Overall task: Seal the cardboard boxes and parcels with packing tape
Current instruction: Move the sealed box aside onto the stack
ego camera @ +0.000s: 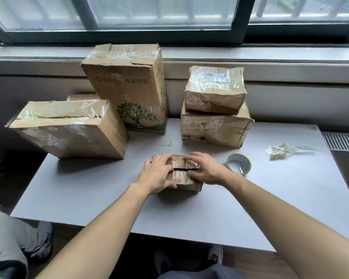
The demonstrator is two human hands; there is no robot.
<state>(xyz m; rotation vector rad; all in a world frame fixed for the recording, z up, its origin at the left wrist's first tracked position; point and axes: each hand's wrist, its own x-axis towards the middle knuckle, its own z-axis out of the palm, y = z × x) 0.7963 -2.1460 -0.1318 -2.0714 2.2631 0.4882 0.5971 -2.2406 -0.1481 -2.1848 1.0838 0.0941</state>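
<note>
Centrally, lower middle of the frame: one small cardboard box (179, 176) on the grey table (85, 190), its top flaps meeting at a dark seam, with old tape across them. Our left hand (156, 174) lies over its left half, fingers fairly straight and close together, pressing the top. Our right hand (205, 168) covers its right half, fingers bent, tips on the taped flaps; we cannot tell whether they pinch anything. Just right of that hand: one tape roll (239, 164). Far right: one crumpled tape scrap (277, 151). Upper half: a wide box (69, 127) at left, a tall tree-printed box (129, 87) beside it, and an upper box (215, 89) stacked on a lower box (216, 128) at right.
</note>
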